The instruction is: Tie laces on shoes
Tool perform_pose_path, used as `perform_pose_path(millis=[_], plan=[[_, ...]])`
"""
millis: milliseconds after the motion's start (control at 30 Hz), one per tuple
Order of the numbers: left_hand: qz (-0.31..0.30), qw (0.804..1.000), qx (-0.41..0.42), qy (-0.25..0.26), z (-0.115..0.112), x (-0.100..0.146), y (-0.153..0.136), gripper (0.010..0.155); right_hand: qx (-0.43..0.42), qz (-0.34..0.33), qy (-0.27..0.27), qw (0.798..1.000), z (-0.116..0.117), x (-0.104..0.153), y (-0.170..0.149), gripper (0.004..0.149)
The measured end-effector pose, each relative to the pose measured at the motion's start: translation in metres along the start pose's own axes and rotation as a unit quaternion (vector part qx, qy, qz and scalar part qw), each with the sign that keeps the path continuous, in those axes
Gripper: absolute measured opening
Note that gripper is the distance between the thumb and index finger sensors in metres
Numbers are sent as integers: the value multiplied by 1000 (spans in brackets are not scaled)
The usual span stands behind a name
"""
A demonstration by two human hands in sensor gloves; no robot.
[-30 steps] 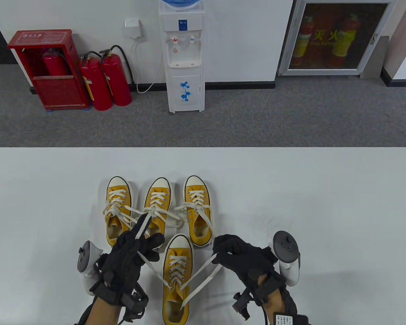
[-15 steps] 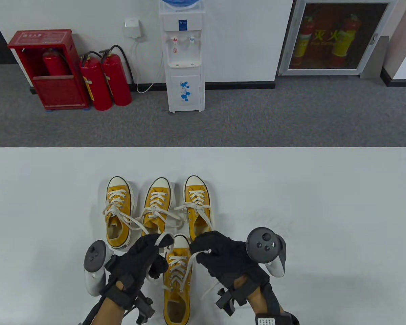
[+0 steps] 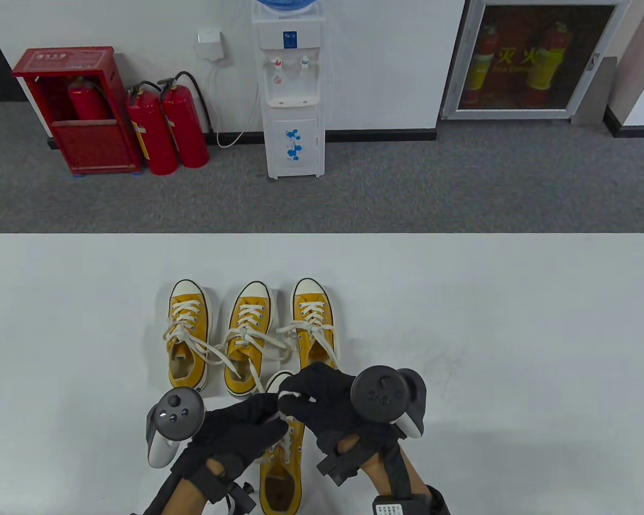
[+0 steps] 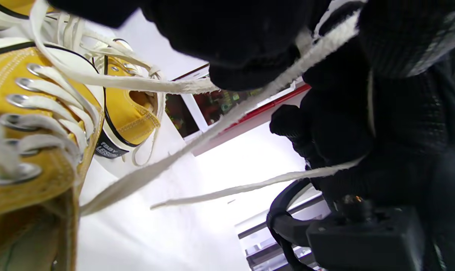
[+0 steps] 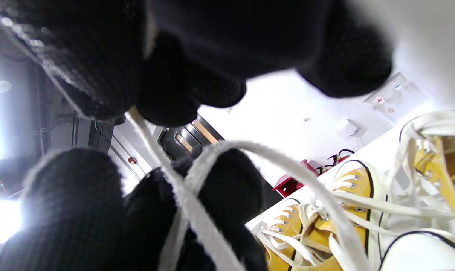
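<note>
- The white desk (image 3: 515, 322) runs across the lower half of the frame with rounded far corners; wide bare stretches lie to the left and right of the shoes, and grey carpet lies beyond its far edge.
- Three yellow canvas sneakers (image 3: 245, 332) with white rubber toe caps stand in a row at centre, toes pointing away, their flat white laces trailing loose across one another.
- A fourth sneaker (image 3: 282, 477) sits nearer the bottom edge, mostly hidden under the hands.
- The left hand (image 3: 241, 429), in a black knit glove, has its fingers curled round one flat woven lace (image 4: 227, 116) of this near shoe.
- The right hand (image 3: 322, 397) pinches the other lace end (image 5: 197, 210), its fingers closed on it.
- Half a second ago the hands were apart on either side of the toe; now they meet above the shoe, touching, with the laces crossed between them.
- Against the far wall stand a red extinguisher cabinet (image 3: 75, 107) and a white water dispenser (image 3: 292, 91).
</note>
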State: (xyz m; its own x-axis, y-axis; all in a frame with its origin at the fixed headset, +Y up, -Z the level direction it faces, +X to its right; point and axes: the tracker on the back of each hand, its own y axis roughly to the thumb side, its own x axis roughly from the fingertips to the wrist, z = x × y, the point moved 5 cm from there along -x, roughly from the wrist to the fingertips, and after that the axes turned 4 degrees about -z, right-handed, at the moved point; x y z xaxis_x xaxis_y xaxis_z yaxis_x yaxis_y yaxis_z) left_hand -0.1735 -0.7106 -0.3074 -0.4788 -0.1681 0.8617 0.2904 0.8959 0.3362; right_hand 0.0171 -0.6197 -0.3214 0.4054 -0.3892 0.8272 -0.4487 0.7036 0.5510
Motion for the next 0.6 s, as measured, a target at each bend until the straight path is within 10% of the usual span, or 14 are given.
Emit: perform_pose_path(millis=[600], plan=[[9,989,142,-43,-18,-3,-17,39,-15,60,-33,998,2,7,-63,45]])
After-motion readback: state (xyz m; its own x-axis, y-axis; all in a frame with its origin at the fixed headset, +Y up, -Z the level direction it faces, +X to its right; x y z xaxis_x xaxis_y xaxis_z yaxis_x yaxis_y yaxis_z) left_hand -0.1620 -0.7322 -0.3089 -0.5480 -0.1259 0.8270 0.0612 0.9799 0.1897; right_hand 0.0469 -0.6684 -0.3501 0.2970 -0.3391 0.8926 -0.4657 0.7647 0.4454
